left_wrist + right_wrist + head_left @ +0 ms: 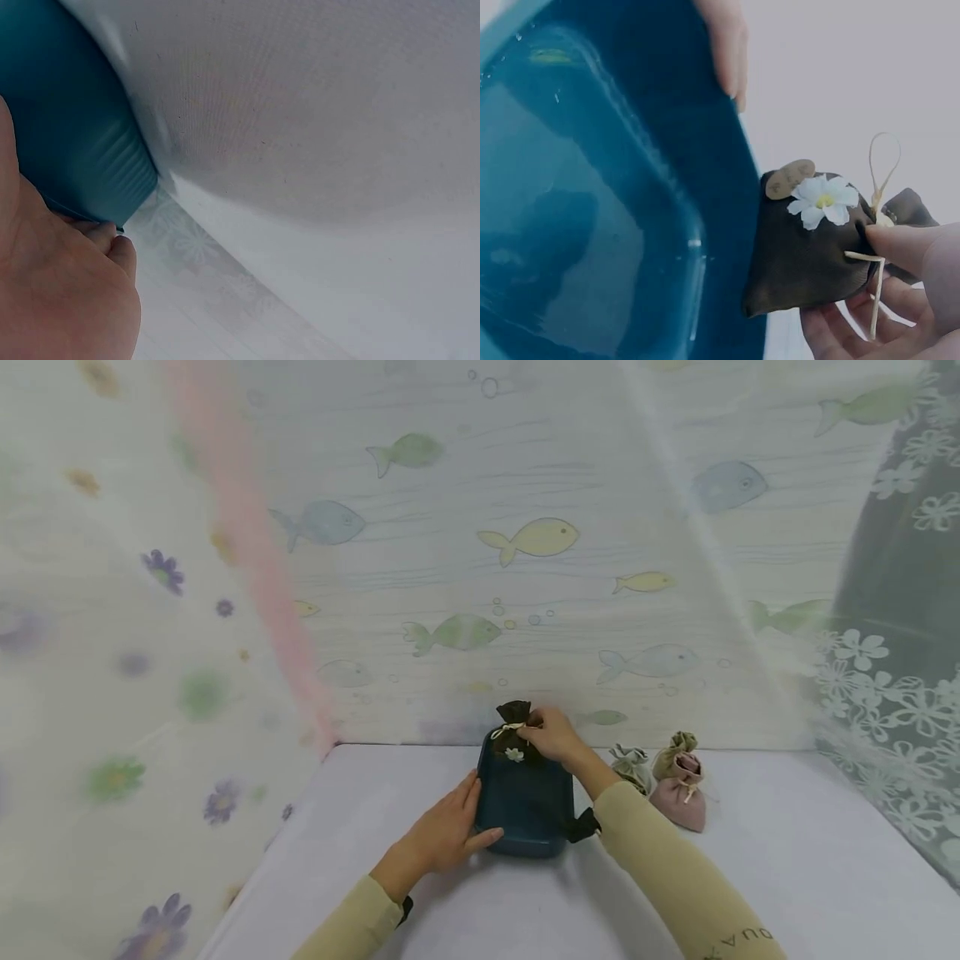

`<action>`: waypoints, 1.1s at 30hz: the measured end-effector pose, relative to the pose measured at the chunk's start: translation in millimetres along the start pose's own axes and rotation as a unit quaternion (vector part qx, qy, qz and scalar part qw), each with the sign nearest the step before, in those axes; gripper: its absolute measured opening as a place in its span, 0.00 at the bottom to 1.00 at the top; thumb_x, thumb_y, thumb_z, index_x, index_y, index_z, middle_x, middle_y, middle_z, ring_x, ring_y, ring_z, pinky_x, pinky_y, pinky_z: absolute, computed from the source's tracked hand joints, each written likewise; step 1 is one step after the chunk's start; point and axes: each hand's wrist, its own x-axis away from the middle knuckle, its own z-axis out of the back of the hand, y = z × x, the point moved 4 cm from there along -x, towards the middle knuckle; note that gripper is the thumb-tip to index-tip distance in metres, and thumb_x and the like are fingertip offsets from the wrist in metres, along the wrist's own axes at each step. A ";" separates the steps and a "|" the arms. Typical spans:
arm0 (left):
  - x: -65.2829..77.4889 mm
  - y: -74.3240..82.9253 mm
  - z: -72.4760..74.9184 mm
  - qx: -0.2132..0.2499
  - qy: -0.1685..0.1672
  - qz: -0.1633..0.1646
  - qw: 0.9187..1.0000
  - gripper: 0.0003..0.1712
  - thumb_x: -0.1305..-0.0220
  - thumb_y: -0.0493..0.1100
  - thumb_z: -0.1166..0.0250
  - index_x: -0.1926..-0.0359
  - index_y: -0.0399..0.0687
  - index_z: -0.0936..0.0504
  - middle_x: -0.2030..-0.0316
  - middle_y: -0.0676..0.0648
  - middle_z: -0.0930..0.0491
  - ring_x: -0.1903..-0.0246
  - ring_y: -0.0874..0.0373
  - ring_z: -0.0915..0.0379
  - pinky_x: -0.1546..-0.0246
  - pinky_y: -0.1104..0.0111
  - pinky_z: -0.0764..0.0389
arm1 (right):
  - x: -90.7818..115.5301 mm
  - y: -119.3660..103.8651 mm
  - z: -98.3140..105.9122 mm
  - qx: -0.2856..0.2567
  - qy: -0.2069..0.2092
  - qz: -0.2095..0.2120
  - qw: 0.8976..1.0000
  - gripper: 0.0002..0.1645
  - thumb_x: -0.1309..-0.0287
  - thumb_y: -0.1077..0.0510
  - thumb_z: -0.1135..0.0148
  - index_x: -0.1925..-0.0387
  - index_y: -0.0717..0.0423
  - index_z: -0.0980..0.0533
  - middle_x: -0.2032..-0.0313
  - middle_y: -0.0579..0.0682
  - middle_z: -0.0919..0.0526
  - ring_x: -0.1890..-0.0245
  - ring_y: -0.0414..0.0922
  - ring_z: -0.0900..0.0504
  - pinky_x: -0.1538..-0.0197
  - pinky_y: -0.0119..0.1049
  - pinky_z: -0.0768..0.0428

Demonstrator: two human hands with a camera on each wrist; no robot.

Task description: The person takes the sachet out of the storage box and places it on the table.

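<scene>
A deep blue plastic basin stands on the white table, and the right wrist view shows the inside of the basin. My left hand holds its near left corner, fingers along the left side and thumb at the near wall. In the left wrist view, that hand has fingertips bent at the basin's edge. My right hand pinches the tied neck of a dark brown drawstring pouch above the basin's far end. A white cloth flower, small tan tag and cream cord decorate the pouch.
Right of the basin stand a pink pouch, an olive pouch and a grey-green pouch, partly behind my right sleeve. A black piece shows between basin and forearm. A fish-print curtain hangs behind the table.
</scene>
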 end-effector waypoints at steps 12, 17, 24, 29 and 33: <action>-1.1 -3.6 -0.8 0.007 0.019 -0.009 1.000 0.59 0.27 0.77 0.58 0.21 0.28 0.51 0.20 0.32 0.56 0.22 0.41 0.51 0.26 0.49 0.39 | 33.8 -20.3 16.4 0.011 -0.011 0.056 0.998 0.19 0.27 0.59 0.41 0.44 0.70 0.25 0.45 0.64 0.22 0.42 0.62 0.23 0.42 0.55 0.21; -2.0 -5.3 -5.2 0.005 0.020 -0.012 1.000 0.60 0.28 0.77 0.59 0.21 0.29 0.53 0.20 0.32 0.57 0.22 0.41 0.52 0.26 0.50 0.40 | 50.6 -17.6 24.1 0.025 -0.026 0.076 0.996 0.18 0.26 0.59 0.42 0.44 0.68 0.25 0.45 0.63 0.22 0.41 0.61 0.23 0.41 0.56 0.21; -1.5 -1.8 -2.5 0.004 0.022 -0.018 1.000 0.58 0.26 0.76 0.58 0.21 0.28 0.52 0.21 0.31 0.57 0.22 0.40 0.52 0.26 0.50 0.40 | 72.0 -14.7 33.1 0.042 -0.047 0.091 0.994 0.18 0.25 0.58 0.44 0.42 0.66 0.25 0.43 0.63 0.23 0.39 0.63 0.23 0.39 0.57 0.23; -0.1 0.1 -0.3 0.002 0.012 -0.013 1.000 0.59 0.27 0.76 0.58 0.21 0.29 0.52 0.20 0.32 0.57 0.22 0.41 0.53 0.25 0.51 0.41 | 87.2 -13.0 40.0 0.061 -0.054 0.096 0.992 0.17 0.26 0.58 0.43 0.44 0.66 0.24 0.44 0.63 0.22 0.42 0.62 0.22 0.44 0.54 0.19; 0.6 1.5 0.7 0.004 0.012 -0.017 1.000 0.58 0.26 0.75 0.57 0.21 0.28 0.52 0.21 0.31 0.57 0.22 0.40 0.53 0.26 0.51 0.40 | 98.6 -8.6 47.7 0.065 -0.055 0.096 0.992 0.15 0.26 0.58 0.43 0.46 0.66 0.24 0.45 0.63 0.22 0.43 0.62 0.21 0.47 0.52 0.17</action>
